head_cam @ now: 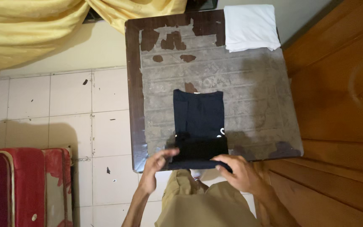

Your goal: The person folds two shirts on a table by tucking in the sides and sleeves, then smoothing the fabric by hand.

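Garment: your dark navy shirt (198, 122) lies folded into a narrow strip near the front edge of the worn table (248, 84), its near end turned up over itself.
Left hand: your left hand (158, 162) pinches the fold's left corner, fingers closed on the cloth.
Right hand: your right hand (236, 168) grips the fold's right corner, fingers curled over it.
Far corner: a folded white cloth (251, 27) rests there, well apart from the shirt.

So that's one dark navy garment (198, 120), one folded white cloth (251, 27), one worn tabletop (248, 84), one yellow curtain (30, 29), and two hands: left hand (156, 164), right hand (236, 170).
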